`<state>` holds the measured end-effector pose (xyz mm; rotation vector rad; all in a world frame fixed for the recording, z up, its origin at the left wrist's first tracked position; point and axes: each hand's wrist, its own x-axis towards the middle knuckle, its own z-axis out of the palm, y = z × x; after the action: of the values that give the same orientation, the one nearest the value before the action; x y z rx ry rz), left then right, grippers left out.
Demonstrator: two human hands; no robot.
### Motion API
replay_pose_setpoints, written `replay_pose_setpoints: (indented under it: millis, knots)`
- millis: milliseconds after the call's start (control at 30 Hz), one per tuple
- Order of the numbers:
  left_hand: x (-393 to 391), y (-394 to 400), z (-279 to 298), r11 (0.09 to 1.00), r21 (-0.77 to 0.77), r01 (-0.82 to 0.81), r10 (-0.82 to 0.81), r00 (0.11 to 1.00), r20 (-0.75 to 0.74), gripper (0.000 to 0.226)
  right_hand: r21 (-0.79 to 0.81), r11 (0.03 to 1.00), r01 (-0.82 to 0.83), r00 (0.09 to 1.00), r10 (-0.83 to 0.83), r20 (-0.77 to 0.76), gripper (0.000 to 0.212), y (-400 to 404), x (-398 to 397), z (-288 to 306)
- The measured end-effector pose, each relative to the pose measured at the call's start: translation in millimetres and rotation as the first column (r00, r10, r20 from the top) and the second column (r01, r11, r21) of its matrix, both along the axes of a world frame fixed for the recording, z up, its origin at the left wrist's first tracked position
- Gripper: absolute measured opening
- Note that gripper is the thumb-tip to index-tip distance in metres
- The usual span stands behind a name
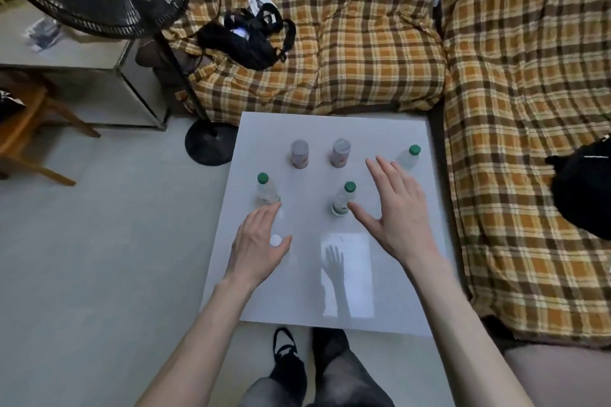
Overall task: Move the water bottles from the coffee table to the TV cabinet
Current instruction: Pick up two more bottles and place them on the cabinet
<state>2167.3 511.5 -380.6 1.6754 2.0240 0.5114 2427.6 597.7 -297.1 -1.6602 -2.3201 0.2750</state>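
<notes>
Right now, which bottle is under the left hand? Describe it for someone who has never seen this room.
Find the white coffee table in front of the plaid sofa. At its near left side, the left hand cups a clear bottle. Its cap is white; the other three clear bottles have green caps.

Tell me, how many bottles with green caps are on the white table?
3. One green-capped bottle stands by the left hand, one beside the right hand's thumb, one near the far right corner.

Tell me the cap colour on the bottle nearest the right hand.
Green cap, seen clearly in the head view.
</notes>
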Motion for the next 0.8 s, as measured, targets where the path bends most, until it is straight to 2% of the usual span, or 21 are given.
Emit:
replay_pose_setpoints:
  millis: [200, 433, 600, 800]
  knots:
    - [7.0, 29.5, -60.9, 0.988, -0.15, -0.017, 0.005, 0.996, -0.084, 0.061, -0.123, 0.99, -0.068, 0.996, 0.075, 0.052, 0.076, 66.7, -0.4, -66.6]
    - [11.2, 46.5, -105.8, 0.933, -0.341, -0.115, 0.073, 0.989, -0.132, 0.063, -0.289, 0.953, -0.094, 0.984, 0.133, 0.119, 0.071, 117.9, -8.4, -134.1]
    - [15.8, 45.2, -122.7, 0.895, -0.392, -0.212, 0.168, 0.975, -0.145, 0.054, -0.396, 0.916, -0.069, 0.944, 0.189, 0.271, 0.06, 137.3, -17.1, -162.4]
    - [20.1, 36.8, -130.1, 0.875, -0.401, -0.271, 0.242, 0.962, -0.122, 0.034, -0.472, 0.88, -0.059, 0.937, 0.212, 0.278, 0.041, 138.5, -28.4, -185.0]
